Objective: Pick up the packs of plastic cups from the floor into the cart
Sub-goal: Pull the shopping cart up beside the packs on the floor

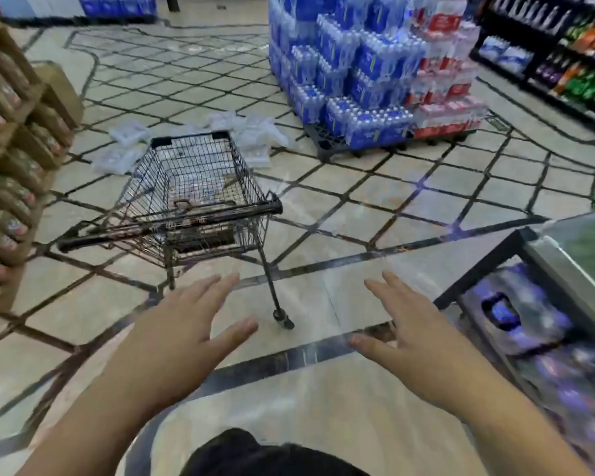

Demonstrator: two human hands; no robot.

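I see my left hand (182, 321) and right hand (416, 324) spread wide with straight fingers, holding nothing, out over the floor (358, 207); the cart (246, 176) stands just ahead of them; the packs of plastic cups (128, 132) lie on the floor past the cart, near the stacked water bottles (358, 80)

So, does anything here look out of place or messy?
Yes. Clear packs of plastic cups lie scattered on the tiled floor around the far end of the cart, some in a loose heap, rather than on a shelf. The left hand and right hand are open, holding nothing. The stacked bottled water nearby looks orderly.
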